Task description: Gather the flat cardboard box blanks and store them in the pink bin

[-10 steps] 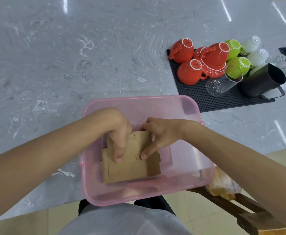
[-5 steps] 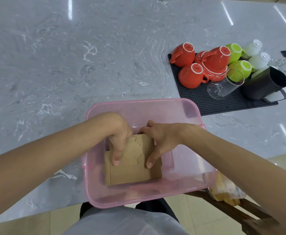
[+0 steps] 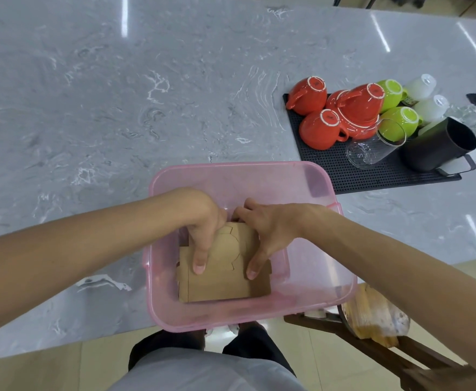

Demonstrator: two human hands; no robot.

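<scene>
A translucent pink bin [image 3: 310,176] stands at the near edge of the grey marble counter [image 3: 118,108]. Flat brown cardboard box blanks [image 3: 225,283] lie stacked on its floor, toward the left. Both hands are inside the bin on top of the stack. My left hand [image 3: 203,230] presses a finger down on the stack's left part. My right hand [image 3: 265,232] rests on its right part, fingers spread along the edge. The far end of the stack is hidden under the hands.
A black mat [image 3: 344,170] at the right holds upturned red cups [image 3: 320,131], green cups [image 3: 397,122], a tipped glass [image 3: 372,148] and a black pitcher [image 3: 440,145]. A wooden chair with a plastic bag [image 3: 372,317] stands below the counter's edge at the lower right.
The hands stay on the cardboard in the bin; the right fingers have slid toward the stack's right edge. The view has tilted slightly, so the bin sits lower in the picture.
</scene>
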